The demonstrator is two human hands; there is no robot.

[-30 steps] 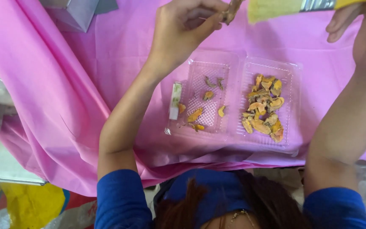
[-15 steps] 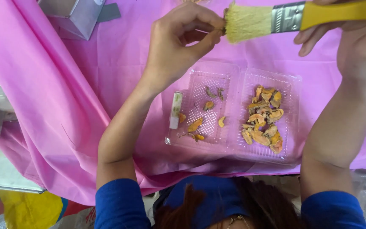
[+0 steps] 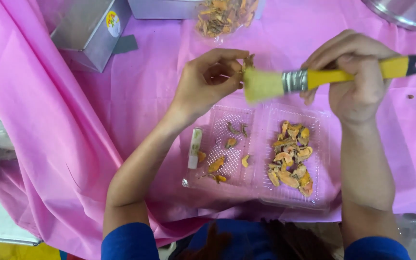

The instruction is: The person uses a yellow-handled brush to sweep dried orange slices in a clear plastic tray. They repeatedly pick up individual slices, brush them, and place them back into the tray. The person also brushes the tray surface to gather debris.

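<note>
Pink cloth over table, left hand pinching dried piece, right hand clamped on brush

yellow-handled brush level, bristles touching pinched dried piece

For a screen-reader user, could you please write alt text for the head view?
Left hand pinches a small dried piece against the bristles of a yellow brush held by the right hand, above an open clear tray of orange-yellow dried slices on a pink cloth.
</note>
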